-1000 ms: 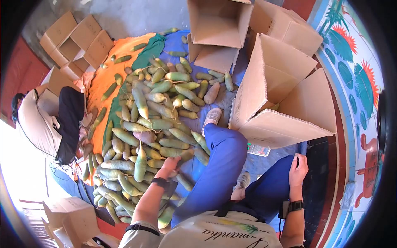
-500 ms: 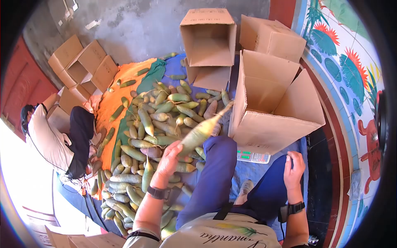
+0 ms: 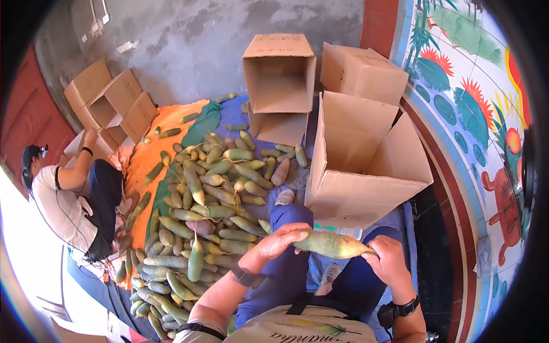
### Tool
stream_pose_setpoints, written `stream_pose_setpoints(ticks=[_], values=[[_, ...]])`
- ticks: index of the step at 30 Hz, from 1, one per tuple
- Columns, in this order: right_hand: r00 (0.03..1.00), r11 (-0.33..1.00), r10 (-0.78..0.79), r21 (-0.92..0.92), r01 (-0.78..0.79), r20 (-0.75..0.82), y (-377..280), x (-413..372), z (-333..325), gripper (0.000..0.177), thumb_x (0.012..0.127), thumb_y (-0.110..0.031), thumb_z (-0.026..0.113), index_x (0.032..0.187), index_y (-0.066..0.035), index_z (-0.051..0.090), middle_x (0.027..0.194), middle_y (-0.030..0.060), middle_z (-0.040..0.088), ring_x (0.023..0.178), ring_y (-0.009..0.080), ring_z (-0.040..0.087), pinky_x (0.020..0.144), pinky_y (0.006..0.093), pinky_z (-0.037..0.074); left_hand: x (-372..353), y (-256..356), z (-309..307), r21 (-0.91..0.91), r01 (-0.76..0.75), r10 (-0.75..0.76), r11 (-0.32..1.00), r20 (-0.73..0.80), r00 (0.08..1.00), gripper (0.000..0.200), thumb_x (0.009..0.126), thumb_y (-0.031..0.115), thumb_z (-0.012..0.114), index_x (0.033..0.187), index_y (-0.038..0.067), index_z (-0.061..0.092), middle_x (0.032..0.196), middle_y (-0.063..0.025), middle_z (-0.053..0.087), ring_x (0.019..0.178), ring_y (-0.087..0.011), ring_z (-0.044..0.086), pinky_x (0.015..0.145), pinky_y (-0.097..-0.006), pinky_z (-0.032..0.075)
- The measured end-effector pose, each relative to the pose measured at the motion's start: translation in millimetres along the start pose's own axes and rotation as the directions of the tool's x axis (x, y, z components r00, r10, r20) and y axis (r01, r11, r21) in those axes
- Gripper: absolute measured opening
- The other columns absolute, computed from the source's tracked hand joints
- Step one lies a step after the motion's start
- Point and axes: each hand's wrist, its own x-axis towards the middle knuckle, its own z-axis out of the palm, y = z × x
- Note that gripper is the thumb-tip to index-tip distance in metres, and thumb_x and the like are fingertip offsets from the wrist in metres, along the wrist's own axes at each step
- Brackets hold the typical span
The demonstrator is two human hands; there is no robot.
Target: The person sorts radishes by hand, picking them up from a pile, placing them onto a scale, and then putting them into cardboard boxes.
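A large green radish point(image 3: 331, 244) with a pale, tapering root is held level above my lap. My left hand point(image 3: 281, 241) grips its thick end. My right hand point(image 3: 390, 260) closes its thumb and fingers on the thin root tip. Just beyond the radish stands a tall cardboard box point(image 3: 366, 197) with its flaps up, resting on a scale point(image 3: 350, 232) that is mostly hidden. The heap of green radishes point(image 3: 220, 200) spreads to my left, with a few reddish ones among them.
Another person point(image 3: 71, 200) crouches at the left, beside stacked cardboard boxes point(image 3: 123, 94). More boxes point(image 3: 279, 74) stand at the back by the grey wall point(image 3: 189, 46). Orange cloth point(image 3: 140, 160) and blue sheeting lie under the radishes. A painted tile wall point(image 3: 474, 114) runs along the right.
My left hand has brought the radish right and nearer, from over the heap to above my lap. My right hand has risen from my knee and taken its root tip.
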Motion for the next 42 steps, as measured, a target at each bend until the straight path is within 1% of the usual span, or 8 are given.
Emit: stream_pose_setpoints(ticks=[8,14,18,23,25,29,37,42], values=[[0.946,0.773,0.263,0.628,-0.09,-0.188,3,6,-14,0.039,0.099,-0.027,0.048,0.072,-0.001,0.05,0.071,0.009,0.056,0.06,0.0171,0.058,0.056,0.029,0.046,16,-19,-3,-0.231,-0.182,0.153,0.956,-0.136,0.979,0.047,0.097,0.04,0.049,0.117,-0.003,0.058,0.089,-0.0075,0.063,0.08,-0.0159,0.06,0.076,-0.0285,0.049],[0.71,0.742,0.446,0.668,0.046,-0.545,33,32,-54,0.035,0.101,-0.036,0.045,0.083,-0.006,0.047,0.071,0.0022,0.046,0.07,0.0135,0.051,0.066,0.0283,0.042,-7,-50,-66,-0.147,-0.295,0.145,0.944,-0.619,0.772,0.034,0.097,0.027,0.048,0.107,-0.003,0.059,0.086,-0.0099,0.065,0.079,-0.0193,0.062,0.077,-0.0319,0.05],[0.6,0.949,0.313,0.217,-0.229,-0.736,57,59,-69,0.039,0.102,-0.031,0.043,0.076,-0.003,0.047,0.07,0.0038,0.05,0.068,0.015,0.049,0.067,0.0295,0.04,-29,-98,-110,-0.078,0.026,-0.075,0.997,-0.73,0.68,0.032,0.095,0.029,0.052,0.106,0.0,0.061,0.087,-0.0093,0.067,0.08,-0.0188,0.063,0.077,-0.0305,0.05],[0.785,0.922,0.215,-0.144,-0.359,-0.581,119,80,-59,0.033,0.1,-0.025,0.048,0.08,0.002,0.046,0.068,0.0123,0.045,0.066,0.0181,0.045,0.064,0.0331,0.04,-54,-196,-144,-0.107,0.323,-0.28,0.94,-0.784,0.555,0.034,0.093,0.03,0.055,0.107,0.001,0.064,0.09,-0.0117,0.068,0.085,-0.0185,0.064,0.079,-0.0312,0.05],[0.867,0.902,0.194,-0.264,-0.341,-0.459,140,85,-52,0.032,0.097,-0.025,0.052,0.081,0.003,0.046,0.069,0.014,0.042,0.064,0.019,0.042,0.063,0.0339,0.04,-63,-232,-152,-0.004,0.61,-0.391,0.793,-0.771,0.502,0.039,0.089,0.033,0.058,0.113,0.003,0.064,0.099,-0.0151,0.069,0.092,-0.0216,0.066,0.084,-0.0328,0.05],[0.886,0.904,0.323,-0.169,-0.392,-0.331,159,92,-39,0.032,0.094,-0.023,0.057,0.078,0.002,0.046,0.068,0.0132,0.04,0.065,0.0167,0.042,0.063,0.0327,0.039,-68,-255,-133,0.237,0.699,-0.305,0.674,-0.773,0.556,0.04,0.088,0.033,0.056,0.114,0.003,0.063,0.098,-0.0163,0.068,0.098,-0.0313,0.064,0.087,-0.039,0.048],[0.816,0.847,0.489,-0.055,-0.529,-0.307,162,94,-47,0.03,0.089,-0.019,0.061,0.073,0.001,0.046,0.065,0.0045,0.042,0.066,0.0119,0.041,0.063,0.0293,0.037,-33,-283,-129,0.412,0.827,-0.402,0.382,-0.731,0.551,0.056,0.081,0.029,0.063,0.133,0.011,0.05,0.144,-0.013,0.04,0.13,-0.0318,0.041,0.105,-0.0404,0.039],[0.833,0.86,0.49,-0.011,-0.51,-0.257,165,92,-51,0.031,0.092,-0.019,0.058,0.072,0.001,0.046,0.065,0.004,0.045,0.066,0.0117,0.044,0.063,0.0286,0.038,-12,-289,-129,0.556,0.78,-0.358,0.288,-0.693,0.626,0.051,0.081,0.015,0.057,0.13,0.009,0.048,0.142,-0.0137,0.04,0.13,-0.0323,0.04,0.103,-0.0439,0.04]])
